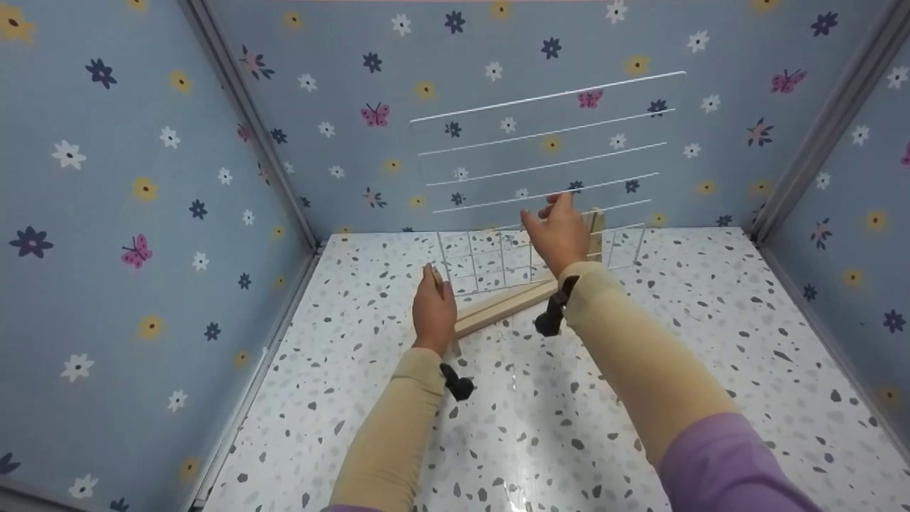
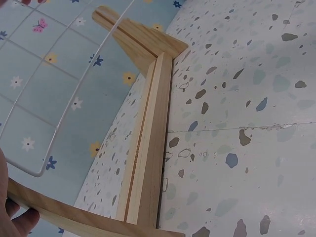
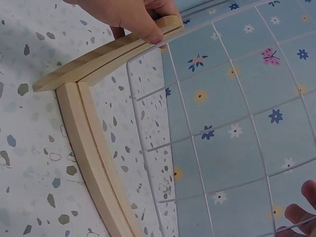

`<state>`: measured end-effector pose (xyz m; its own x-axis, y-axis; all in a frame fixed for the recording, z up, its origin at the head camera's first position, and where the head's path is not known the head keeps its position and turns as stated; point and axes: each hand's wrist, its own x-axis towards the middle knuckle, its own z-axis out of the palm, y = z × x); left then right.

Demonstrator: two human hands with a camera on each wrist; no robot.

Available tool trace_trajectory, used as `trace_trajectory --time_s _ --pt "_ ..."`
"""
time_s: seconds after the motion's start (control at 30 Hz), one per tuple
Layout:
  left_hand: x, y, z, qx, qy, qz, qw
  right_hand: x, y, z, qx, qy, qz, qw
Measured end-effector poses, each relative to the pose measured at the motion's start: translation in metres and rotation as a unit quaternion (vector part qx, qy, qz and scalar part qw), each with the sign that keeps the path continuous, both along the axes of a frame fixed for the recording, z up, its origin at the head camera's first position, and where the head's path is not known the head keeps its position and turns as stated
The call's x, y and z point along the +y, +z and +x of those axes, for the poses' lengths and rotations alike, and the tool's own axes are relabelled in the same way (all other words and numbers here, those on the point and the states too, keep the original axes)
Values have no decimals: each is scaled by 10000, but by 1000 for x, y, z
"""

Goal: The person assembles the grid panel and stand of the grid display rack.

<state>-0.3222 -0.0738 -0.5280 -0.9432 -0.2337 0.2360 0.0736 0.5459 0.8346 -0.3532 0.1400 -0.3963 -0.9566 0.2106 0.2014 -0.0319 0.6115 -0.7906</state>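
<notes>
A white wire grid panel point(image 1: 547, 97) stands tilted above a light wooden stand. My right hand point(image 1: 561, 231) holds the grid by its wires toward the right; its fingertips point(image 3: 298, 212) show at a wire in the right wrist view. My left hand point(image 1: 434, 313) grips the near wooden end piece point(image 3: 98, 59), thumb close to the grid's lower corner. A grooved wooden crossbar point(image 2: 153, 123) joins that piece to the far end piece point(image 2: 148, 42), which rises behind my right hand. The grid's edge overlaps the near end piece in the right wrist view.
The stand rests on a white speckled surface point(image 1: 498, 427). Blue flowered panels rise at the back point(image 1: 341, 64), the left point(image 1: 106, 284) and the right point(image 1: 846, 263), with grey strips at their corners.
</notes>
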Motion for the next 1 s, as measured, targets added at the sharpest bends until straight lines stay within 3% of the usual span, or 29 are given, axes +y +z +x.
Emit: trace_trajectory --time_s 0.47,1.0 --pt "-2 2 -1 -90 -4 31 10000 -4 15 -4 -12 83 -28 10000" --pt "-5 3 1 68 -181 193 9996 -8 21 -12 91 140 134 9998"
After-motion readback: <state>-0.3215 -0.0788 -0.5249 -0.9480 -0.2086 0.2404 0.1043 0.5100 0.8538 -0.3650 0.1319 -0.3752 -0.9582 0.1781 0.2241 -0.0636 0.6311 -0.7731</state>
